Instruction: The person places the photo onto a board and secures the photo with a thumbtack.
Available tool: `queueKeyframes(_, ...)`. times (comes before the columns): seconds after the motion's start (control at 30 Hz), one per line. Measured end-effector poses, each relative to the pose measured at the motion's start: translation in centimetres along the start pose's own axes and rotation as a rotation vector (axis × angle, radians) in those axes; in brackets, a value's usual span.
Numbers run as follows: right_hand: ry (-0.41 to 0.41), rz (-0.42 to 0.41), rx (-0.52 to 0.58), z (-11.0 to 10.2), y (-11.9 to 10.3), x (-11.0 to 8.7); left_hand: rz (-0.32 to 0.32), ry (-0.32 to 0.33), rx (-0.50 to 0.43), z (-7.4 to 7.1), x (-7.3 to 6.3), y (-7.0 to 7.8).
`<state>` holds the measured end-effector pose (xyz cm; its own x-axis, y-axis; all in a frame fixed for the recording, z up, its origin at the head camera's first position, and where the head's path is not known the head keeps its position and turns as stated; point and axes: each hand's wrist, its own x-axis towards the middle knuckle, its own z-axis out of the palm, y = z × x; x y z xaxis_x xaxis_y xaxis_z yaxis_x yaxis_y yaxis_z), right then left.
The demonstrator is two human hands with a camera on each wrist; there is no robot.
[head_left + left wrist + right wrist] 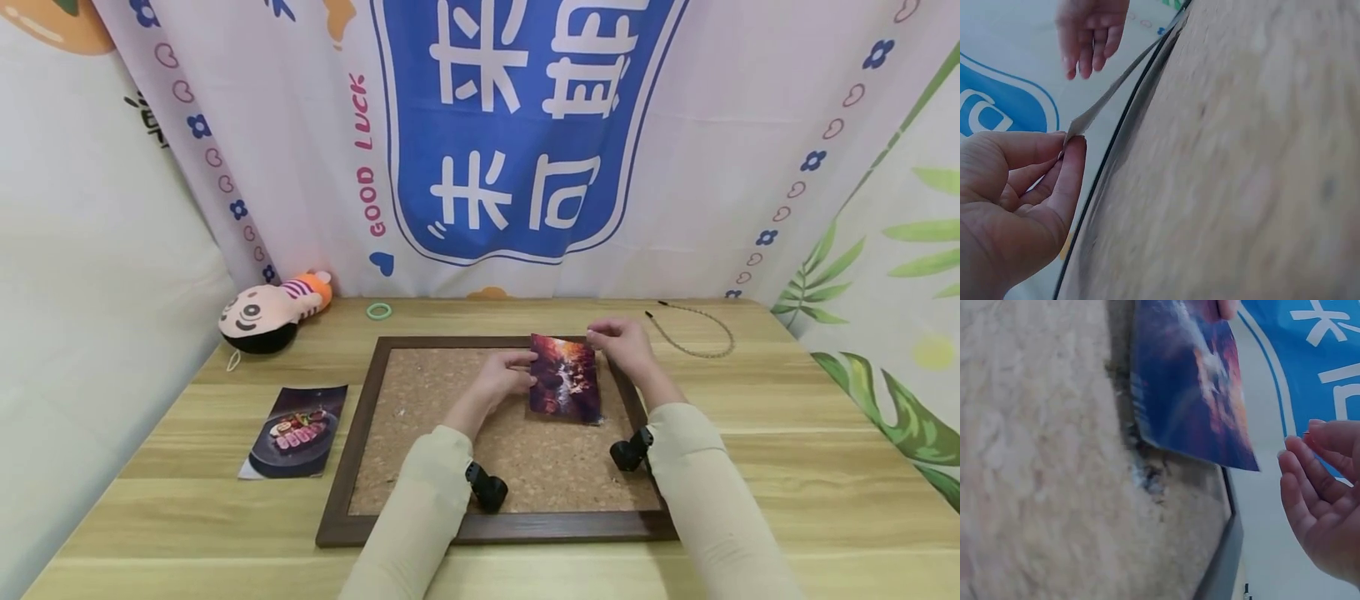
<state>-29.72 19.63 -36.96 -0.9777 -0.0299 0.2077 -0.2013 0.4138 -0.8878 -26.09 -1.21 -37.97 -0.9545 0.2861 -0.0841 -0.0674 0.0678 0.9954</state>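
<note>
A dark picture print (pixel 564 379) with fiery orange in it stands over the upper right part of a framed corkboard (pixel 427 433). My left hand (pixel 498 379) pinches its left edge between thumb and fingers. Seen edge-on in the left wrist view, the print (pixel 1107 94) tilts up off the cork. My right hand (pixel 622 346) is at the print's upper right corner. In the right wrist view, that hand's thumb and forefinger pinch a tiny pin (pixel 1307 432), mostly hidden by the fingertips, apart from the print.
Left of the board lies a food picture (pixel 300 433) on the wooden table (pixel 187 517). Farther back are a plush doll (pixel 273 312) and a green ring (pixel 379 311). A thin beaded cord (pixel 705 354) lies at the right rear, before a printed curtain (pixel 300 167).
</note>
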Motion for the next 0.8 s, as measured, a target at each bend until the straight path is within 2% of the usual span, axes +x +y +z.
queueKeyframes(0.1, -0.027, 0.026, 0.022, 0.3, 0.3, 0.1, -0.026, -0.018, -0.027, 0.5, -0.4, 0.5)
queueKeyframes(0.27, -0.068, 0.069, 0.037, 0.7, 0.8, 0.0, -0.022, 0.004, -0.006, 0.9, 0.7, -1.1)
queueKeyframes(0.33, -0.069, 0.076, 0.046, 0.9, 0.9, 0.0, -0.013, 0.021, 0.026, 1.0, 1.2, -1.8)
queueKeyframes(0.5, -0.059, 0.088, 0.027, 1.6, 1.3, -0.1, 0.085, 0.059, 0.254, 1.4, 1.3, -2.3)
queueKeyframes(0.57, -0.054, 0.095, -0.014, 1.9, 1.5, -0.1, 0.111, 0.075, 0.325, 1.5, 1.3, -2.2)
queueKeyframes(0.8, -0.008, 0.051, -0.138, 2.5, 1.9, -0.1, 0.102, 0.078, 0.350, 1.8, 1.4, -2.3)
